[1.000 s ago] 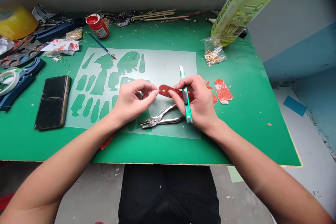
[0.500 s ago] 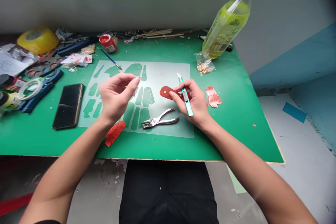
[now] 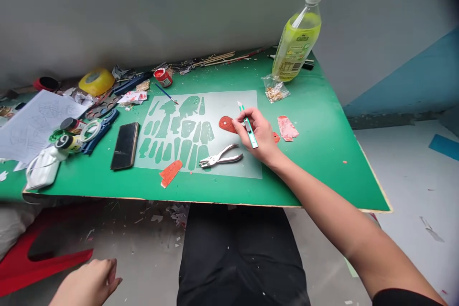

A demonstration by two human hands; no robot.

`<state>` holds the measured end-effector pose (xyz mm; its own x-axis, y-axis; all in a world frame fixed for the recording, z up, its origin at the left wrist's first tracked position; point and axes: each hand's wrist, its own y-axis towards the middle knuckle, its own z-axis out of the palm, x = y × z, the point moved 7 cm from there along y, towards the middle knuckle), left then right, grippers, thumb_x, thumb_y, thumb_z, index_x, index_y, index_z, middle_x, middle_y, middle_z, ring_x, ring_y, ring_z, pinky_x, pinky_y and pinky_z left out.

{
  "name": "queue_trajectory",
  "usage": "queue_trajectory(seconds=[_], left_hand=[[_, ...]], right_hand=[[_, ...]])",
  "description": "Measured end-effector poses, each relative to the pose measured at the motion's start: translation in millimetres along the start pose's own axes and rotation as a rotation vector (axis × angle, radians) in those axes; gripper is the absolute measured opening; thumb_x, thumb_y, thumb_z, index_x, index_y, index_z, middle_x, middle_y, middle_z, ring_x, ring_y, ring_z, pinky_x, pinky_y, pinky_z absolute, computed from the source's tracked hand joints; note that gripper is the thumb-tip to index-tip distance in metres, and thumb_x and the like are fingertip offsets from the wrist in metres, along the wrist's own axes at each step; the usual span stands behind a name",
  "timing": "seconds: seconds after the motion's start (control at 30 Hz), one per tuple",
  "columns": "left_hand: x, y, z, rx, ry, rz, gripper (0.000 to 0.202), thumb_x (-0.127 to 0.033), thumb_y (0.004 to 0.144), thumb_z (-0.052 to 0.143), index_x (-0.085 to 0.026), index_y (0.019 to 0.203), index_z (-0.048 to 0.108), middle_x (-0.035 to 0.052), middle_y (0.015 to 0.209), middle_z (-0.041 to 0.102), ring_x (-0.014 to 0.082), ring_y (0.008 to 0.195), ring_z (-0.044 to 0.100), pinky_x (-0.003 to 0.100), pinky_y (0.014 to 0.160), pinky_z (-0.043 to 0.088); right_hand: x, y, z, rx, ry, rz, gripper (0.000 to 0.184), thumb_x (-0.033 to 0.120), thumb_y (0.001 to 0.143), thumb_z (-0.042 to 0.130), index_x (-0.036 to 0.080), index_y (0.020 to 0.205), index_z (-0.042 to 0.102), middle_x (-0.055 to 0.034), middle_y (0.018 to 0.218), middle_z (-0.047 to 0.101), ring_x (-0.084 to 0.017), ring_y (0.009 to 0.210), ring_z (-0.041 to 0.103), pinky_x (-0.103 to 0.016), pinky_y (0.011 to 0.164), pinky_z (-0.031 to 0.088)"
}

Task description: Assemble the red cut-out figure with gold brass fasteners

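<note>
My right hand (image 3: 258, 135) is closed around a green and white utility knife (image 3: 253, 139), its blade tip pointing away from me. The same fingers pinch a rounded dark-red piece (image 3: 225, 123) with a small pale hole in it. They are above the right part of a translucent sheet (image 3: 236, 105) full of cut-out shapes. My left hand (image 3: 89, 283) hangs below the table's front edge at the lower left, fingers loosely curled, thumb apart, nothing visible in it. A metal hole punch (image 3: 220, 158) lies on the sheet, and red pieces (image 3: 171, 172) overlap its front edge.
A green tabletop (image 3: 322, 167) carries a phone (image 3: 125, 146), paint jars (image 3: 163, 77), a thin brush (image 3: 167, 93) and papers (image 3: 43, 119). Back right stands a yellow-green bottle (image 3: 297, 48) beside a bag of gold bits (image 3: 275, 91). A pink-white piece (image 3: 287, 128) lies right of my hand.
My left hand has moved from above the sheet down past the table's front edge, its pinch loosened. My right hand keeps the knife and red piece. The view has turned left.
</note>
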<state>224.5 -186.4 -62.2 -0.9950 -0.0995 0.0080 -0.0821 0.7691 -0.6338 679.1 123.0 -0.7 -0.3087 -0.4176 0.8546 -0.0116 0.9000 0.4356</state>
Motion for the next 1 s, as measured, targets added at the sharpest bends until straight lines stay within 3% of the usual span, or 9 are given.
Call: queue_trajectory(seconds=[0.03,0.1,0.17,0.27,0.4,0.47,0.53,0.67,1.0], left_hand=[[6,-4,18.5,0.046,0.163,-0.175,0.011,-0.045,0.055,0.062,-0.036,0.049,0.063,0.0014,0.056,0.07,0.0471,0.067,0.076,0.048,0.054,0.049],[-33,-9,36.0,0.1,0.06,-0.081,0.011,-0.044,0.059,0.065,-0.036,0.065,0.069,0.0018,0.07,0.076,0.0448,0.075,0.078,0.049,0.062,0.055],[-90,-14,27.1,0.162,-0.221,0.055,0.012,-0.044,0.072,0.066,-0.034,0.078,0.07,-0.0001,0.077,0.076,0.0349,0.071,0.077,0.043,0.064,0.057],[-173,-7,-45.7,-0.006,-0.523,0.348,0.021,-0.044,0.095,0.06,-0.03,0.082,0.069,0.0002,0.078,0.074,0.025,0.073,0.073,0.035,0.069,0.058],[-229,53,-174.6,-0.402,-0.858,0.513,0.018,-0.042,0.095,0.07,-0.026,0.102,0.074,0.0069,0.097,0.078,0.022,0.074,0.074,0.03,0.058,0.06],[-251,99,-215.5,-0.363,-1.017,0.531,0.038,-0.046,0.091,0.077,-0.023,0.121,0.074,0.0133,0.117,0.078,0.0244,0.087,0.079,0.028,0.053,0.062],[-279,140,-235.8,-0.155,-1.141,0.609,0.047,-0.048,0.09,0.079,-0.021,0.128,0.074,0.0166,0.127,0.077,0.0258,0.097,0.08,0.03,0.062,0.068],[-302,177,-243.6,-0.001,-1.148,0.681,0.036,-0.045,0.089,0.082,-0.017,0.111,0.083,0.0158,0.113,0.082,0.0236,0.094,0.082,0.026,0.068,0.068],[-280,206,-217.5,-0.017,-1.266,0.612,0.031,-0.043,0.088,0.083,-0.017,0.104,0.084,0.0127,0.1,0.084,0.02,0.083,0.081,0.022,0.062,0.065]], right_hand=[[1,0,0,0.002,-0.005,0.0,0.013,0.035,0.095,0.064,0.025,0.096,0.056,-0.0034,0.093,0.067,-0.021,0.089,0.061,-0.038,0.08,0.047],[3,0,0,0.011,-0.012,-0.007,0.013,0.035,0.095,0.064,0.025,0.096,0.056,-0.0035,0.094,0.068,-0.021,0.089,0.061,-0.038,0.08,0.047],[5,-1,1,0.022,-0.007,-0.017,0.014,0.036,0.094,0.065,0.025,0.096,0.056,-0.0036,0.094,0.068,-0.021,0.088,0.061,-0.039,0.08,0.047],[5,-1,2,0.028,0.016,-0.022,0.015,0.036,0.095,0.066,0.025,0.098,0.056,-0.004,0.096,0.068,-0.021,0.089,0.062,-0.039,0.081,0.047],[3,-1,2,0.024,0.021,-0.029,0.016,0.038,0.096,0.065,0.025,0.099,0.057,-0.0044,0.097,0.069,-0.021,0.088,0.062,-0.038,0.08,0.048],[2,0,1,0.017,0.008,-0.044,0.015,0.037,0.096,0.065,0.025,0.099,0.058,-0.0043,0.096,0.068,-0.021,0.086,0.062,-0.038,0.08,0.048],[2,0,1,0.007,-0.02,-0.065,0.012,0.035,0.097,0.064,0.024,0.099,0.058,-0.0041,0.095,0.068,-0.021,0.086,0.062,-0.038,0.08,0.047],[1,0,3,0.003,-0.117,-0.121,0.007,0.029,0.098,0.063,0.024,0.099,0.059,-0.0048,0.095,0.071,-0.022,0.089,0.063,-0.039,0.085,0.046],[0,-10,20,0.168,-0.46,-0.304,0.025,0.036,0.098,0.068,0.021,0.117,0.064,-0.0136,0.111,0.072,-0.032,0.111,0.062,-0.045,0.098,0.043]])
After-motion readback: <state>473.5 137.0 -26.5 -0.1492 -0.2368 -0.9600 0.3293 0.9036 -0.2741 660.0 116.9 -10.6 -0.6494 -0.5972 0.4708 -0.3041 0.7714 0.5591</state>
